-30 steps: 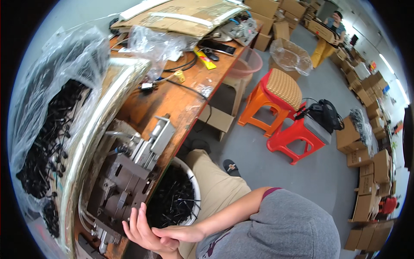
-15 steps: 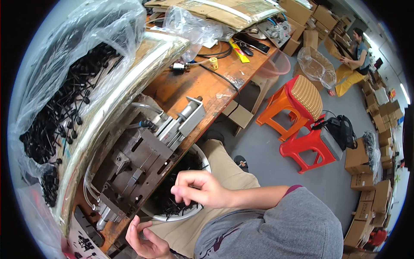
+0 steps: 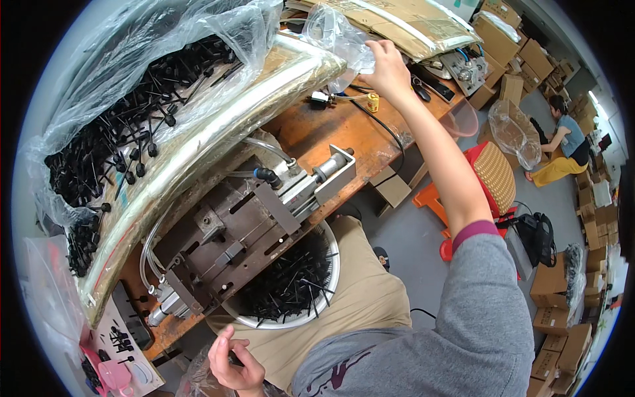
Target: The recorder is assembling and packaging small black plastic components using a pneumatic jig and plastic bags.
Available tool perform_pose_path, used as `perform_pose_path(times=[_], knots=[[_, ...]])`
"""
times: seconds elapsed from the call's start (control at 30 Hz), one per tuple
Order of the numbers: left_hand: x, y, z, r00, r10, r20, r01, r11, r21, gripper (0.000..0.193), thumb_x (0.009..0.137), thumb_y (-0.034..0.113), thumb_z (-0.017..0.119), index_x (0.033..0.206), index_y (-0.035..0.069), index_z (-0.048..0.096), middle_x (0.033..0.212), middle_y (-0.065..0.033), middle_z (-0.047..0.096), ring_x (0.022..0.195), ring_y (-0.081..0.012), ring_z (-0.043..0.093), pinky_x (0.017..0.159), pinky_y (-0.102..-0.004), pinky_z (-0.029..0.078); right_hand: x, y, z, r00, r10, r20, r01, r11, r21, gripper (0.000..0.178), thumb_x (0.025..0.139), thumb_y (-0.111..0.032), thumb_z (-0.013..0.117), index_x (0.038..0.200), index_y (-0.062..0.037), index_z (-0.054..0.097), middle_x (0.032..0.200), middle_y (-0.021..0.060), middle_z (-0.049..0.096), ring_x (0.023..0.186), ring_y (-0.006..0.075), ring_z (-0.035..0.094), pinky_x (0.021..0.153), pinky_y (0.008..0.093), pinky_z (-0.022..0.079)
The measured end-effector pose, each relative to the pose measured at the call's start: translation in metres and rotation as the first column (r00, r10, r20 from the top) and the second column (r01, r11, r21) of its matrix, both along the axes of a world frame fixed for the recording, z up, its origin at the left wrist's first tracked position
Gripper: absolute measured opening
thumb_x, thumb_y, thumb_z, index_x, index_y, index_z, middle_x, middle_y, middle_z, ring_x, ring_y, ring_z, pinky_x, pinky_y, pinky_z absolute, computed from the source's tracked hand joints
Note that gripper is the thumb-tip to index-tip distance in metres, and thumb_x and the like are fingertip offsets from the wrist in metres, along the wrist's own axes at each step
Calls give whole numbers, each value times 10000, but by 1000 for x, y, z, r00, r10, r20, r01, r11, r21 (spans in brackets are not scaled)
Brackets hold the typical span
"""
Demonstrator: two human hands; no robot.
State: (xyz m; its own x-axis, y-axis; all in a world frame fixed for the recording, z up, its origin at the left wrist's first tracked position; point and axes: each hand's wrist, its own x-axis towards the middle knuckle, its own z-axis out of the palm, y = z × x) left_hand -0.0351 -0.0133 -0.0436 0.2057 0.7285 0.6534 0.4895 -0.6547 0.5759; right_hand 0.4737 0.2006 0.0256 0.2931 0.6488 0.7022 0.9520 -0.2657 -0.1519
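My right arm stretches across the bench. The right hand (image 3: 389, 71) is at a crumpled clear plastic bag (image 3: 335, 45), thumb and forefinger apart, with no held thing visible. Whether its fingertips touch the film is unclear. Low in view my left hand (image 3: 236, 365) hovers near my lap, fingers loosely bent and apart, apparently holding nothing. Between the hands a brown metal fixture (image 3: 228, 221) with air cylinders (image 3: 329, 167) and clear hoses lies at the bench edge. Below it a white basin (image 3: 336, 264) on my lap holds many thin black stemmed parts (image 3: 284, 281).
A plastic-lined carton (image 3: 218, 142) full of black stemmed parts (image 3: 106, 152) fills the left. A small yellow container (image 3: 373, 102), cables and a phone (image 3: 436, 87) lie on the wooden bench (image 3: 304, 135). Stools (image 3: 486, 175), cartons (image 3: 559, 291) and another person (image 3: 567, 142) are at right.
My right hand has gone from above the basin to the far plastic bag. The left hand stays low, its fingers more bent. The whole view has shifted, and the other person leans forward more.
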Motion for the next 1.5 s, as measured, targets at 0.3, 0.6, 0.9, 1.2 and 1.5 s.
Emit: perform_pose_path(times=[0.3,0.6,0.9,1.2,1.5], knots=[[-7,-15,-12,984,88,-155,-99,993,-63,500,815,-169,506,1293,-20,488,1030,-205,640,560,-139,549,579,-248,469,57,97,4,927,-80,-365,79,997,-18,223,861,-220,579,974,-49,666,958,197,694,953,353,670,828,453,537],[8,-12,-18,987,6,-161,-16,998,-60,498,795,-171,523,1267,-17,501,997,-190,659,558,-155,558,583,-270,475,147,97,119,429,677,-598,-238,723,648,154,948,-7,511,1068,87,486,1022,182,610,928,307,690,736,348,603],[19,-17,-6,992,-63,-111,61,998,-18,494,780,-162,542,1248,-9,502,993,-180,671,573,-175,589,613,-292,489,89,-5,235,251,843,-476,-418,538,732,208,939,-192,478,964,-4,563,973,186,681,1046,301,640,912,426,465],[73,-2,38,875,-482,31,480,875,66,438,788,-114,573,1206,-2,511,988,-182,671,729,-220,652,673,-297,515,58,-193,256,399,819,-413,-327,548,770,255,933,-231,438,910,-36,602,850,121,684,812,256,637,822,405,507],[187,14,88,802,-582,135,596,796,-104,1268,536,387,928,1494,-29,209,1526,-175,280,1392,-315,308,1126,-472,278,-60,-314,111,170,707,-686,-326,697,638,197,833,-136,587,928,31,627,896,161,693,844,239,673,804,345,521]])
